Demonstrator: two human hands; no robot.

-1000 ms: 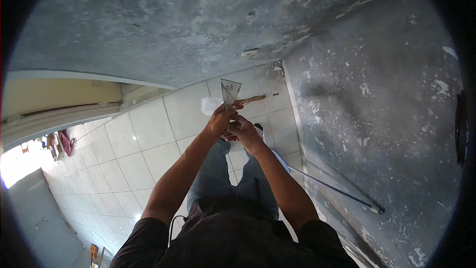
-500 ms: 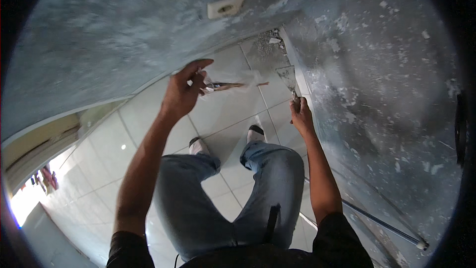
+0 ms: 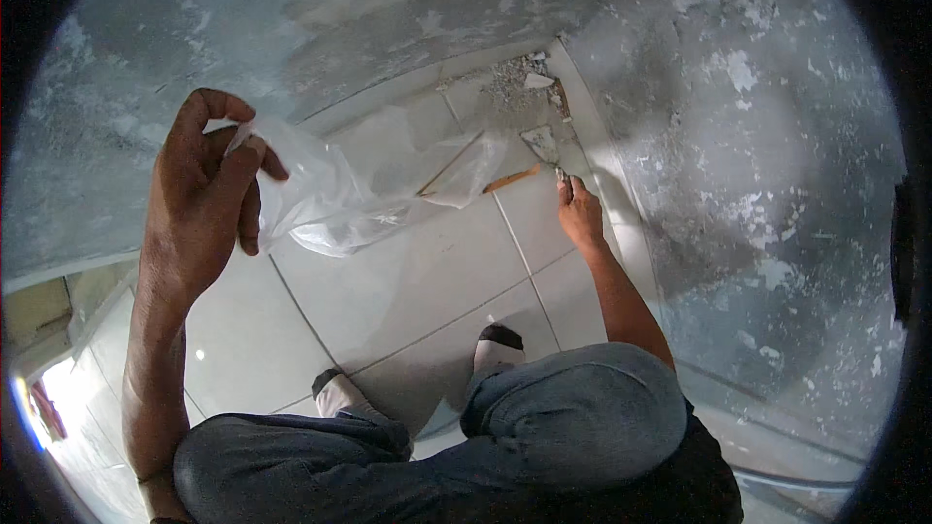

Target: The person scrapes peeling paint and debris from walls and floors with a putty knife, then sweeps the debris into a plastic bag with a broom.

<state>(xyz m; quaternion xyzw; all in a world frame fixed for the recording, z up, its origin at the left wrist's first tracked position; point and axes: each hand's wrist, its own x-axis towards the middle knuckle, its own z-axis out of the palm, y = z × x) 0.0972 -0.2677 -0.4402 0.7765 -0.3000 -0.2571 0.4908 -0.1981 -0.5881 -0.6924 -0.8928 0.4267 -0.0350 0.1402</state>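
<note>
I see the left hand [image 3: 204,194] raised at left, fingers pinched shut on a clear plastic bag [image 3: 359,194] hanging open over the tiled floor [image 3: 427,281]. Far right, the right hand [image 3: 580,213] reaches a putty knife [image 3: 539,147] beside rubble [image 3: 515,82] in the corner; I cannot tell its grip.

Bare tiles [image 3: 427,281] lie open between both hands. The held-up bag [image 3: 359,194] hangs across the left approach to the corner, where debris [image 3: 515,82] and a scraper [image 3: 544,147] crowd between two walls [image 3: 757,136], seemingly leaving little room.
</note>
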